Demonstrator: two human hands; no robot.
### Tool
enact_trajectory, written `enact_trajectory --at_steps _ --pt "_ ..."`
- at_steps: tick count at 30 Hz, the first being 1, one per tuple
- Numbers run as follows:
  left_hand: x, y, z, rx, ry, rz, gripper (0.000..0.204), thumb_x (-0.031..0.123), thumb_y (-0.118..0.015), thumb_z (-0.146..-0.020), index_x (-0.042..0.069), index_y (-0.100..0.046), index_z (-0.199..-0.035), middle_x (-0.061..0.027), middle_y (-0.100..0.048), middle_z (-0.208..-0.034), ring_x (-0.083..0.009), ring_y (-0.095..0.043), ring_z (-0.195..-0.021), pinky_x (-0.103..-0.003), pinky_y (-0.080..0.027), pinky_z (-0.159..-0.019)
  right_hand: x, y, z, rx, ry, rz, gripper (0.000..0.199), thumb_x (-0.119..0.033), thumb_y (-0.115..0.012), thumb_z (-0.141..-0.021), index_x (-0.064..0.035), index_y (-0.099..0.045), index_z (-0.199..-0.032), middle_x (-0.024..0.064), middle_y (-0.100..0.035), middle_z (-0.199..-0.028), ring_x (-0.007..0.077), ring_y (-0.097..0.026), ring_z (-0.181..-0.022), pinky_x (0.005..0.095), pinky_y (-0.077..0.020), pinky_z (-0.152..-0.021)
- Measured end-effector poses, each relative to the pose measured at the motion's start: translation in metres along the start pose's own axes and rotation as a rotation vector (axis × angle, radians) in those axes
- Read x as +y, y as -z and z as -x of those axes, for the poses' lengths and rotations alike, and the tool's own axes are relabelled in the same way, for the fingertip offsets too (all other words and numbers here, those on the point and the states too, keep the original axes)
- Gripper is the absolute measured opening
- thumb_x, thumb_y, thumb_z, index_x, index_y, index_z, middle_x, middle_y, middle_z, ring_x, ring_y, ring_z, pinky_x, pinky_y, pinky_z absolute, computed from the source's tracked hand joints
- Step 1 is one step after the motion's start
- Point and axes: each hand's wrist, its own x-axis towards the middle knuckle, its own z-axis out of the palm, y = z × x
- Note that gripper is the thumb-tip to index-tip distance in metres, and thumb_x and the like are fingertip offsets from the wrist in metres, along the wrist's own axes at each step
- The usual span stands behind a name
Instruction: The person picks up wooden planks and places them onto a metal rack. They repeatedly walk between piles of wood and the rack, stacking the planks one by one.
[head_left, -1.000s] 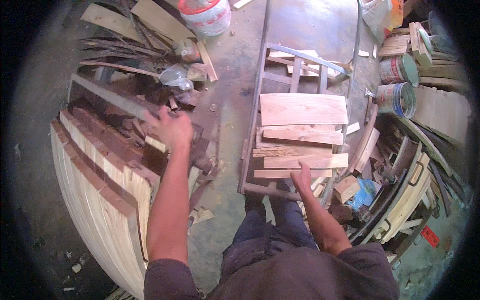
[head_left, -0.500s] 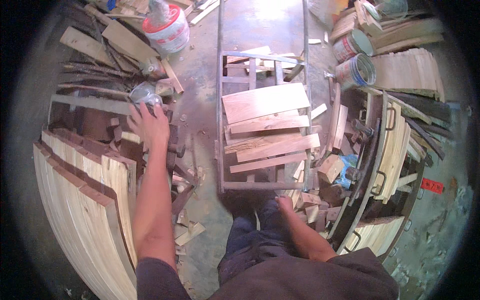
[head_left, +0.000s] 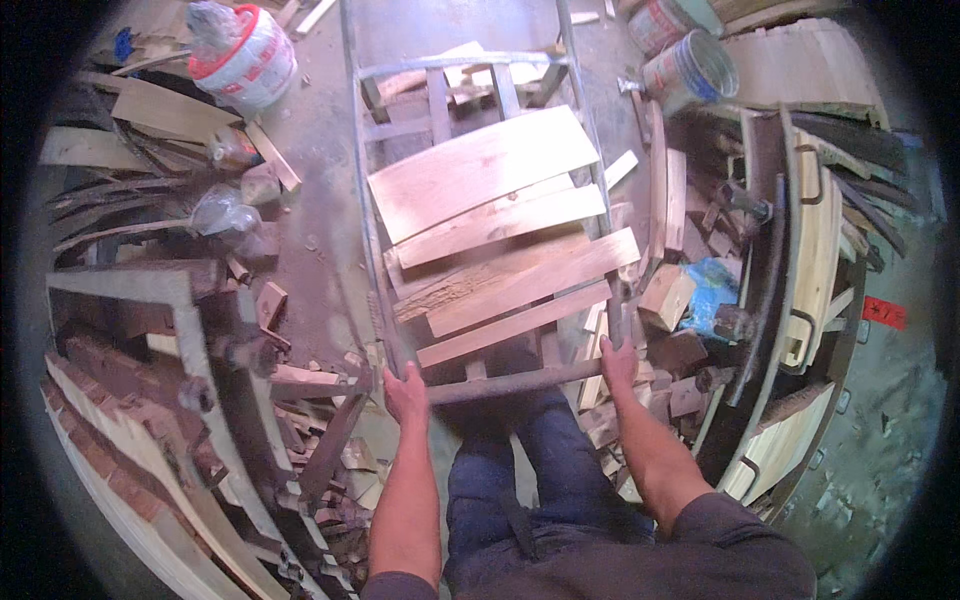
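We've got both hands, left (head_left: pixel 405 388) and right (head_left: pixel 617 362), clamped on the rusty metal-framed cart's (head_left: pixel 372 260) crossbar; those stacked pale wooden planks (head_left: pixel 480 175) probably make it heavy.

bucket (head_left: pixel 690 65) rim cropped, cart bed (head_left: pixel 470 290) perhaps hidden
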Motion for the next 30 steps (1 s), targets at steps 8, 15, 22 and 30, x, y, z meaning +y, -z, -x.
enact_trajectory --at_steps 8,15,22,30 --pt "0.008 -0.034 -0.004 0.201 -0.076 -0.166 0.04 0.031 -0.066 -0.085 0.0 -0.059 -0.109 -0.0266 -0.068 -0.093 -0.0463 -0.065 -0.089 -0.053 -0.048 -0.081 0.043 -0.059 -0.034 0.192 0.07 -0.065 0.045 -0.028 -0.073 -0.074 0.0015 -0.062 -0.106 0.027 -0.068 -0.092 0.0443 -0.066 -0.09 0.0481 -0.0504 -0.081" --pt "-0.019 -0.065 -0.059 0.194 -0.042 -0.078 0.027 0.022 -0.066 -0.078 -0.002 -0.066 -0.091 -0.0263 -0.068 -0.087 -0.0462 -0.065 -0.085 -0.051 -0.05 -0.076 0.082 -0.123 -0.08 -0.026 -0.111 -0.188 0.027 -0.018 -0.073 -0.068 0.0023 -0.069 -0.085 0.017 -0.069 -0.078 0.0303 -0.067 -0.076 0.041 -0.0507 -0.074" --pt "-0.009 -0.061 -0.071 0.195 -0.01 -0.036 0.024 0.016 -0.063 -0.075 -0.004 -0.065 -0.087 -0.0279 -0.067 -0.084 -0.0465 -0.065 -0.084 -0.05 -0.049 -0.076 0.071 -0.127 -0.073 0.022 -0.152 -0.158 0.027 -0.014 -0.072 -0.069 0.0027 -0.068 -0.09 0.0156 -0.068 -0.077 0.0288 -0.066 -0.075 0.0404 -0.0506 -0.072" --pt "-0.02 -0.042 -0.088 0.142 -0.048 -0.034 0.025 0.014 -0.062 -0.075 -0.006 -0.065 -0.09 -0.0249 -0.069 -0.082 -0.0443 -0.067 -0.081 -0.048 -0.05 -0.076 0.039 -0.098 -0.037 -0.016 -0.2 -0.137 0.031 -0.019 -0.071 -0.067 0.0015 -0.068 -0.091 0.0201 -0.07 -0.08 0.0353 -0.069 -0.077 0.0438 -0.052 -0.076"
